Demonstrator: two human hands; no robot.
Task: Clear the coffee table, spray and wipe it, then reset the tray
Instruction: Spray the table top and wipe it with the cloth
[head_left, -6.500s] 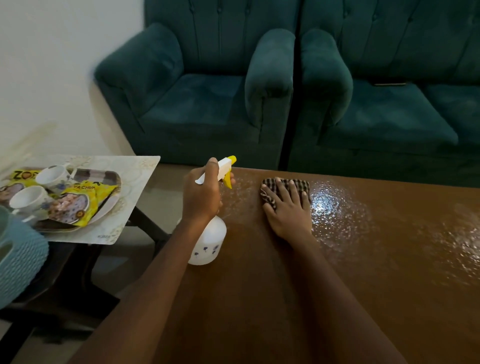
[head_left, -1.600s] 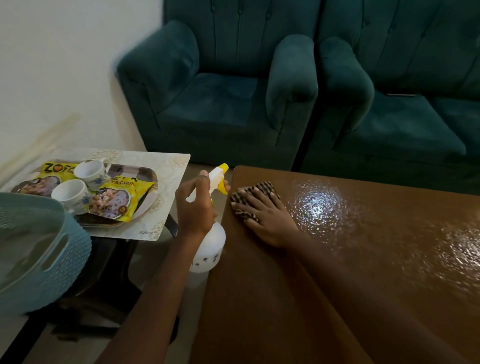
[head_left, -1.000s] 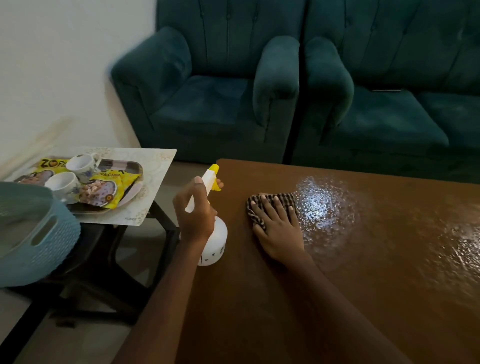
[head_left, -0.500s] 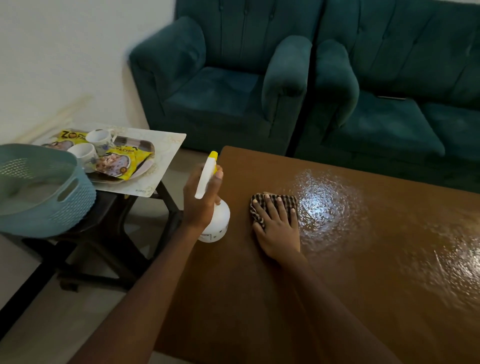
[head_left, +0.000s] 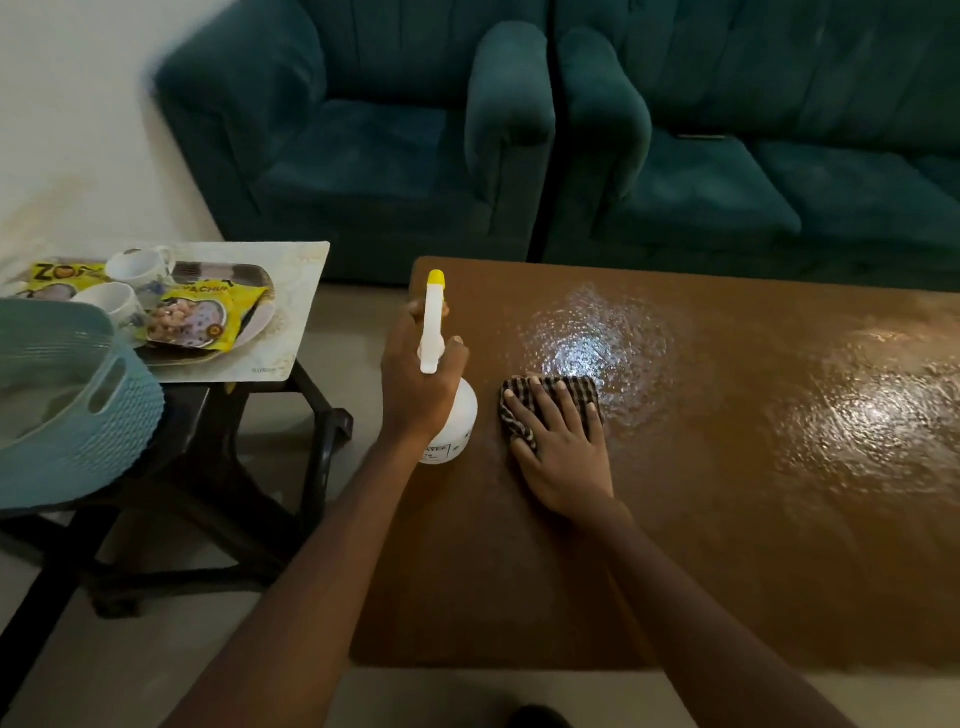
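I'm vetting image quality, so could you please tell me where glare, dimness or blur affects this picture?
Head view: the wet table throws two bright glare patches, one just beyond the cloth, one farther right. Head view: the room is dim and the sofa shows little detail. Head view: the armchair looks smeared at its upper-left edge, while the bottle is sharp.

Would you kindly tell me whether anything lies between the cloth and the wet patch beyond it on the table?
Nothing visible does. The right hand presses the cloth flat on the table, and the wet patch begins at its far edge. The bottle, gripped by the left hand, is left of the cloth, outside that path.
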